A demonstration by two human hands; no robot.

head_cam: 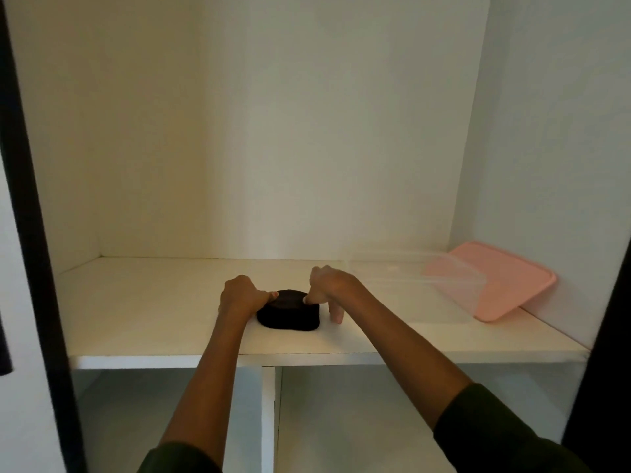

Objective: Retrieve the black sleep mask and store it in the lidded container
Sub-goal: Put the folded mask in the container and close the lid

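The black sleep mask [288, 317] lies folded in a compact bundle on the white shelf [153, 322], near the front middle. My left hand [240, 295] pinches its upper left edge. My right hand [329, 288] pinches its upper right edge, with one finger pointing down beside it. To the right stands a clear plastic container [409, 285], open on top. Its pink lid [505, 285] leans against the container's far right side, one edge resting on the shelf.
White cupboard walls enclose the shelf at the back and both sides. A dark door edge [30, 233] runs down the left, another at the right [601, 336]. Below the shelf a white divider [268, 418] splits two lower compartments.
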